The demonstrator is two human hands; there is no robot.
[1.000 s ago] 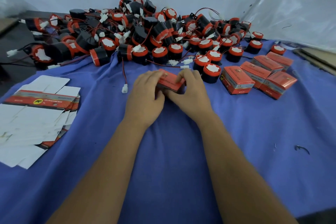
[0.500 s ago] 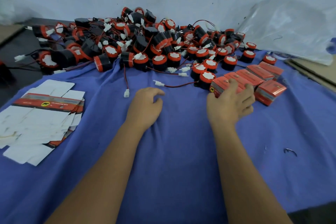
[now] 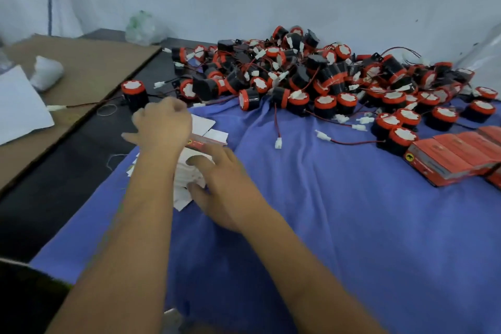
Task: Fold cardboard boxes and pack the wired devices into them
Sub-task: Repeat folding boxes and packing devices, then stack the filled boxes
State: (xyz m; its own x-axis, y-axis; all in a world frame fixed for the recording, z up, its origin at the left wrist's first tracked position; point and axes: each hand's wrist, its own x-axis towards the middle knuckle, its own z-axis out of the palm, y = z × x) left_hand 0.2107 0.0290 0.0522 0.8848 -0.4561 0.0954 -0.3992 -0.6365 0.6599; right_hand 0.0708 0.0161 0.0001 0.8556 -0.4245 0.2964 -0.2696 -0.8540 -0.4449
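On the table's left side, both hands are at the stack of flat boxes [image 3: 202, 141]: the left hand [image 3: 162, 123], curled, covers its far part, grip hidden; the right hand [image 3: 225, 179], fingers spread, presses its near-right edge. Wired devices [image 3: 311, 76] lie far right.

Blue cloth [image 3: 352, 225], brown cardboard sheet [image 3: 89, 68], white paper [image 3: 19, 106]

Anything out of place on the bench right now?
One wired device stands off the blue cloth on the dark tabletop, apart from the pile, its lead trailing onto the cardboard sheet. Nothing looks damaged.
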